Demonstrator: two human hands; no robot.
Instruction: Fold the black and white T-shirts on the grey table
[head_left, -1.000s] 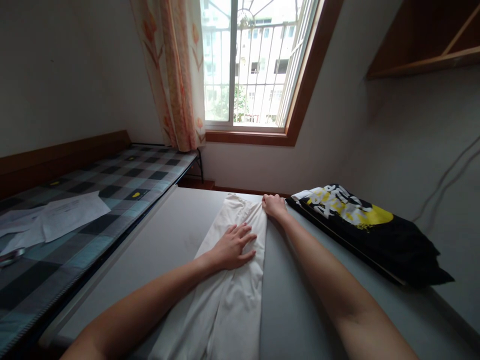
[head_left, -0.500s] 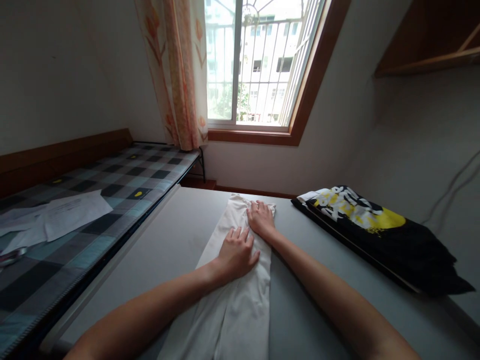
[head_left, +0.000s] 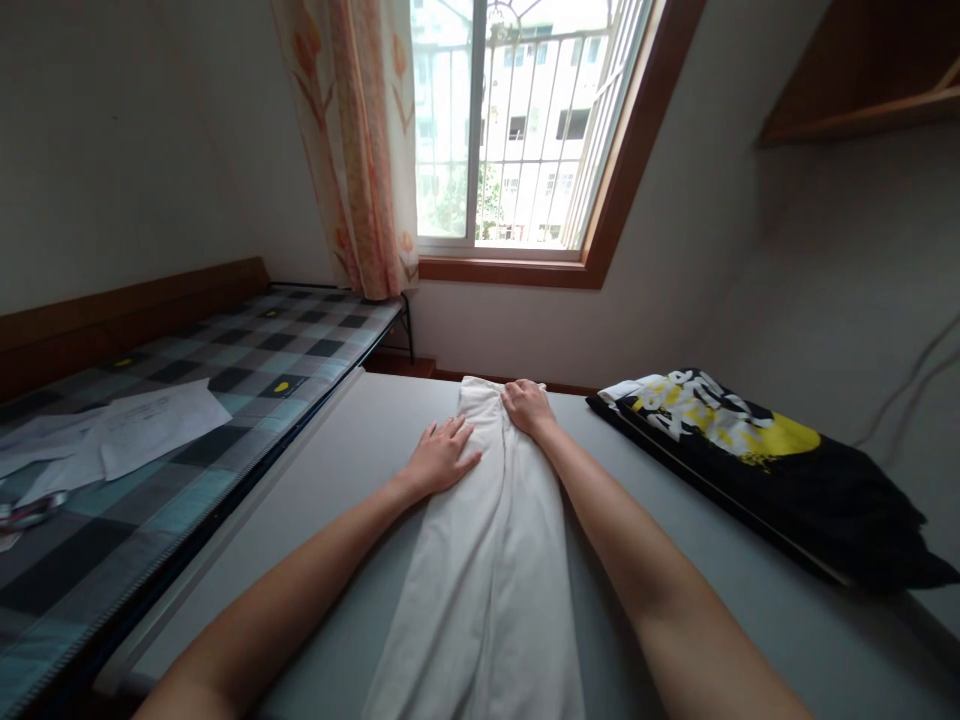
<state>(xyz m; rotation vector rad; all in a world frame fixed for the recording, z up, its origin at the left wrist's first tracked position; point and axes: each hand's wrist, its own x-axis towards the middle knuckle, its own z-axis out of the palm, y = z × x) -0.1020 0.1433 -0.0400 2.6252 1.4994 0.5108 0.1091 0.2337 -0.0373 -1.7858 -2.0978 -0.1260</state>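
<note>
A pair of white trousers (head_left: 487,560), folded lengthwise, stretches across the grey table top from the far edge toward me. My left hand (head_left: 442,455) rests at the left side of the cloth near its upper end, fingers spread and partly on the fabric. At the far end, my right hand (head_left: 527,405) has its fingers curled over the waist end of the trousers, closed on the cloth. Part of the fabric under the right hand is hidden. A long crease runs down the middle of the garment.
To the right lies a folded black T-shirt (head_left: 832,490) with a yellow and white print. A bed with a checked mattress (head_left: 300,345) stands on the left, holding white papers (head_left: 161,425). Beyond the grey table (head_left: 337,440) are a curtain (head_left: 367,150) and a barred window (head_left: 525,130).
My left hand has slid up and left to the garment's edge. My right hand has moved slightly farther away and curled its fingers. The trousers have shifted away and spread a little to the right.
</note>
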